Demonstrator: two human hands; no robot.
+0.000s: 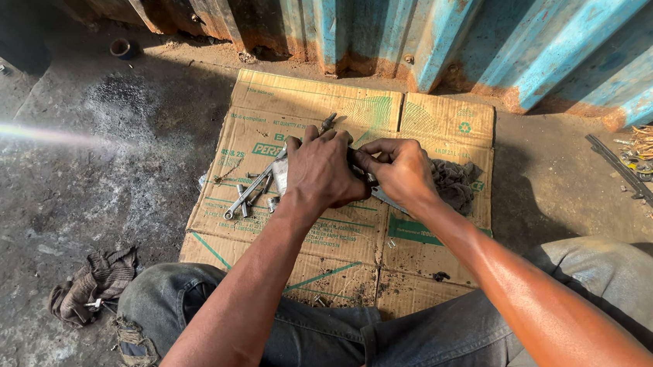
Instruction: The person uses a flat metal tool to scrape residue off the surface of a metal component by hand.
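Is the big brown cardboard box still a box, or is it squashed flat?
Flat. The brown cardboard sheet lies spread open on the grey concrete ground, flaps out, with metal spanners resting on top.

Matt printed cardboard sheet (307,231) on rough concrete floor (47,190); shiny metal spanners (253,191), rusty corrugated wall (438,19).

Rust-streaked blue corrugated wall (453,18), green-printed brown cardboard (331,245)

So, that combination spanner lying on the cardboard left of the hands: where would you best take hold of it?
Probably mid-shaft. The spanner lies flat on the cardboard, slanting from its ring end nearest the person's left knee up toward the left hand. Come from above, pinching across the narrow shaft; sockets crowd the upper end, so the lower half is freer.
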